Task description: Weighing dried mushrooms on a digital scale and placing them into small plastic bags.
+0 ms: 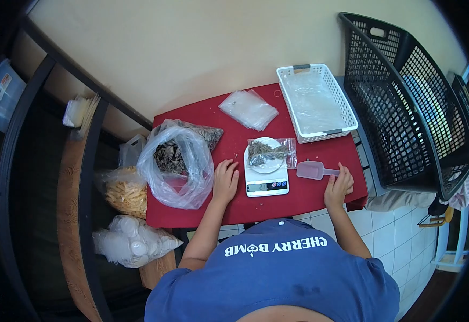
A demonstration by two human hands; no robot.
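Note:
My left hand (225, 182) lies on the red tabletop with its fingers stretched out, holding nothing. To its left stands an open clear plastic bag (191, 190) with dark, pale-striped spiral pieces (169, 157) inside. On its other side is a white kitchen scale (253, 177) with a lit display. A small clear packet (267, 153), partly filled with similar striped pieces, lies across the scale's round plate. At the right, my right hand (340, 187) has its fingers closed on the handle of a translucent plastic scoop (310, 170), which rests on the table.
A stack of clear plastic bags (248, 109) lies at the back. Beside it, a white perforated basket (328, 131) holds clear plastic. Large black baskets (390, 107) stand at the right. Bags of yellowish snacks (127, 194) and white items (134, 241) sit left of the red table (175, 216).

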